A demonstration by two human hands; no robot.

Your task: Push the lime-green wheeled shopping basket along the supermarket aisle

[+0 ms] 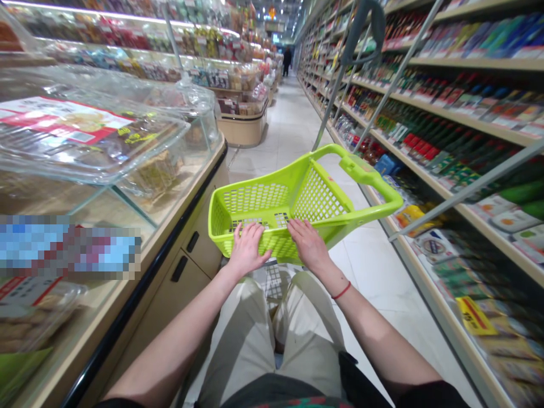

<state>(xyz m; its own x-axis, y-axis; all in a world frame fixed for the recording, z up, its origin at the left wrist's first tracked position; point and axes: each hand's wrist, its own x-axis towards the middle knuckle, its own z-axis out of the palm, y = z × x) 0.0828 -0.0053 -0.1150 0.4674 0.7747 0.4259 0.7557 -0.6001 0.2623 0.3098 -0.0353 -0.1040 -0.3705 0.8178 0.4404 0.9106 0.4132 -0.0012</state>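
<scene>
Over my pale trousers (250,340), both my hands hold the green basket (255,199).

The basket is right in front of me, just past my knees, with the white floor (289,124) under it. My left hand (247,249) and my right hand (309,245) sit side by side on the edge nearest me, with the fingers hooked over it and into the basket. Both hands are just as close to it. The basket's long side runs away from me and a bit to the right, and its green handle (368,175) is at the far end. I see nothing inside the basket. On my left is a glass case (140,195) with a clear lid (93,141), and there are snacks under it. On my right, the shelves (446,119) are full of packs.
</scene>
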